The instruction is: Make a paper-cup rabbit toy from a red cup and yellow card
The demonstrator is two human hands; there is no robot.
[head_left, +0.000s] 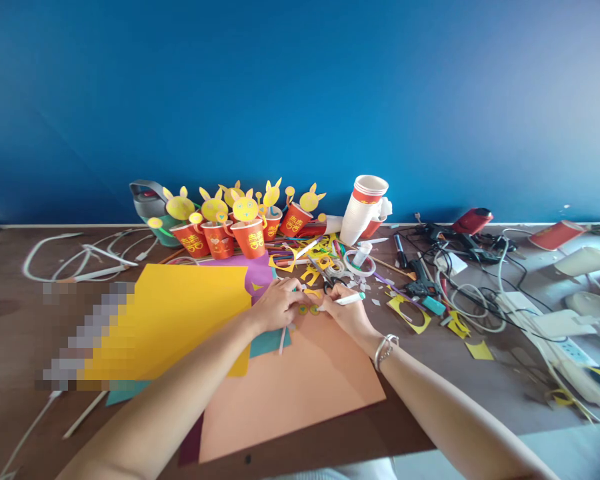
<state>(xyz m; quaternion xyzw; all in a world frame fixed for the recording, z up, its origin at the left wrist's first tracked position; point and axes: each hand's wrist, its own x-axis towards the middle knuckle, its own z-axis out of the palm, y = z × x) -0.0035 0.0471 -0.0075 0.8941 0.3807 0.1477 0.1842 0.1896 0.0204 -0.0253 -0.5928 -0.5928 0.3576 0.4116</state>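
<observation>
A white marker (350, 299) with a green end slants through my right hand (347, 312), its fingers closed round it. The marker's tip end is low over the peach paper sheet (293, 400), beside a small yellow paper circle (315, 310). Another yellow circle (303, 309) with a dark mark lies just left of it. My left hand (279, 305) rests at the sheet's upper edge, its fingers bent and pressed together close to the circles. Whatever those fingers hold is hidden. A pair of scissors (331, 280) lies just beyond my hands.
Red cups (250, 239) with yellow paper rabbit heads stand along the wall. A yellow sheet (190, 313) lies left. Stacked white cups (359, 212), a glue gun (424, 279), paper scraps (409, 313), cables and a power strip (555, 347) spread to the right.
</observation>
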